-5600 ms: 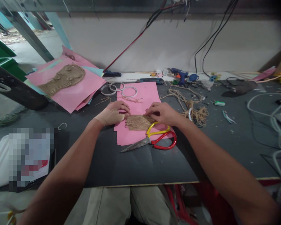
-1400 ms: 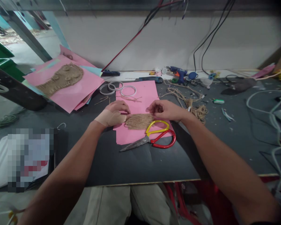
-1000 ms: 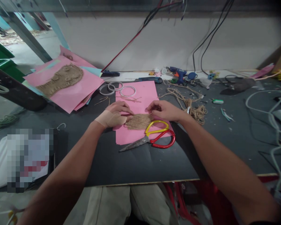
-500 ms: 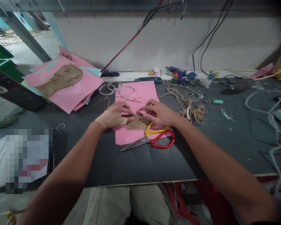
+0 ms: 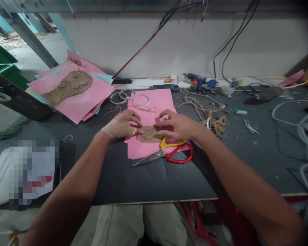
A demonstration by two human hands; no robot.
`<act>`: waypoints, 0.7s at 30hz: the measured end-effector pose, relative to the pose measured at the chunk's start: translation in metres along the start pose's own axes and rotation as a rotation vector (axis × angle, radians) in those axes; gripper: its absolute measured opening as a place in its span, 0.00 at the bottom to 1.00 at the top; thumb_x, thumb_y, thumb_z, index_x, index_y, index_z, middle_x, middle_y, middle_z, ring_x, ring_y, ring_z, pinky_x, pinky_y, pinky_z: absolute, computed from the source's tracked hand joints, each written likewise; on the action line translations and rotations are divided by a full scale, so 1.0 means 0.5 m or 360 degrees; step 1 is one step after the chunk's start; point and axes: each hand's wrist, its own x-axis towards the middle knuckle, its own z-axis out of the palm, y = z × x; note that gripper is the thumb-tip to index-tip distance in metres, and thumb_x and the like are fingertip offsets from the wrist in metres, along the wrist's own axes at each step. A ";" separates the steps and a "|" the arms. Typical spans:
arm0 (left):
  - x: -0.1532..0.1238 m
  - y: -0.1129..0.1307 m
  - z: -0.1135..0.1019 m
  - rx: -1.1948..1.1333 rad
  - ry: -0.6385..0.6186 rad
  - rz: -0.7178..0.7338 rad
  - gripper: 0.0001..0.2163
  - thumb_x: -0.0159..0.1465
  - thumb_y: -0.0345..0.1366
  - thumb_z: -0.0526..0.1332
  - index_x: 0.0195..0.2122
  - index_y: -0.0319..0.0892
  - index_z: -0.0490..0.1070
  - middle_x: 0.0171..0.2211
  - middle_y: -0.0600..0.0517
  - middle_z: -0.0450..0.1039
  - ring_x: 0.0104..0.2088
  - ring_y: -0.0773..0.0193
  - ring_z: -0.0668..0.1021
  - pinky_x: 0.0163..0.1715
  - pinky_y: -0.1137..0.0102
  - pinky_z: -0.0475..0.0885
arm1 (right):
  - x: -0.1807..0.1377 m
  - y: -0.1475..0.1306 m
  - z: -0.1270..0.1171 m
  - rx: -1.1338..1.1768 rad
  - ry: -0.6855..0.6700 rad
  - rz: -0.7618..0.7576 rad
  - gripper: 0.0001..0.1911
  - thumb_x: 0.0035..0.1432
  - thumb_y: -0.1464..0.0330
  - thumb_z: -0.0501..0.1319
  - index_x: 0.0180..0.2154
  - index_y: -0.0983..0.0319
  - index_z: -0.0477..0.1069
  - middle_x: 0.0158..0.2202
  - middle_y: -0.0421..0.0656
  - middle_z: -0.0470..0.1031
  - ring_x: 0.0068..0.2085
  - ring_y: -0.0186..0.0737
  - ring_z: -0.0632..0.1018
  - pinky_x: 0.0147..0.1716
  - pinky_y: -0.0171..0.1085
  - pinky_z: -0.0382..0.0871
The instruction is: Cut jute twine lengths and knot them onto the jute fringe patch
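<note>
Two bare hands work over the pink sheets [image 5: 164, 102] on the dark worktop [image 5: 113, 182] in the head view. A small mat of brown twine [image 5: 150, 134] lies flat on the sheets, between the hands. The left hand [image 5: 122, 124] touches the mat's left end; its grip is slightly parted, and whether it pinches the edge I cannot tell. The right hand [image 5: 179, 125] has its grip spread, thumb and fingers well parted over the mat's right end, clasping nothing. The scissors [image 5: 158, 154], with one yellow and one red handle, lie just in front of the mat, the yellow handle close under the right hand. Beyond the left hand sit three pale rings [image 5: 149, 101]. A loose twine bundle [image 5: 219, 125] lies past the right forearm. At the far left, a twine figure [image 5: 68, 87] rests on a stack of coloured sheets [image 5: 97, 94].
</note>
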 end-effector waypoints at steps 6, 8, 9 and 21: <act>0.000 -0.006 -0.006 -0.0101 -0.0016 -0.0019 0.09 0.50 0.37 0.76 0.32 0.45 0.83 0.39 0.48 0.79 0.40 0.59 0.79 0.48 0.61 0.74 | -0.003 -0.002 -0.009 -0.0164 0.0068 -0.0020 0.19 0.66 0.51 0.59 0.48 0.54 0.81 0.57 0.50 0.70 0.41 0.44 0.77 0.40 0.42 0.69; 0.000 -0.004 -0.006 -0.0106 -0.0018 -0.0054 0.09 0.50 0.37 0.76 0.32 0.45 0.83 0.39 0.48 0.80 0.40 0.59 0.80 0.49 0.60 0.74 | -0.004 -0.002 -0.011 -0.0187 0.0070 -0.0021 0.19 0.66 0.51 0.59 0.47 0.54 0.81 0.56 0.50 0.71 0.40 0.44 0.77 0.38 0.42 0.69; 0.000 -0.003 -0.006 -0.0107 -0.0017 -0.0060 0.08 0.51 0.37 0.76 0.32 0.45 0.83 0.39 0.48 0.80 0.40 0.59 0.80 0.49 0.60 0.74 | -0.004 -0.003 -0.011 -0.0196 0.0071 -0.0019 0.20 0.66 0.51 0.59 0.47 0.54 0.81 0.56 0.50 0.71 0.39 0.44 0.77 0.38 0.42 0.68; 0.004 0.005 0.003 -0.0094 0.0030 -0.0077 0.05 0.57 0.39 0.70 0.28 0.45 0.82 0.38 0.48 0.80 0.40 0.58 0.80 0.46 0.61 0.74 | -0.004 0.003 -0.012 -0.0277 0.0062 0.0012 0.16 0.68 0.59 0.58 0.50 0.52 0.81 0.46 0.47 0.76 0.41 0.44 0.76 0.35 0.39 0.64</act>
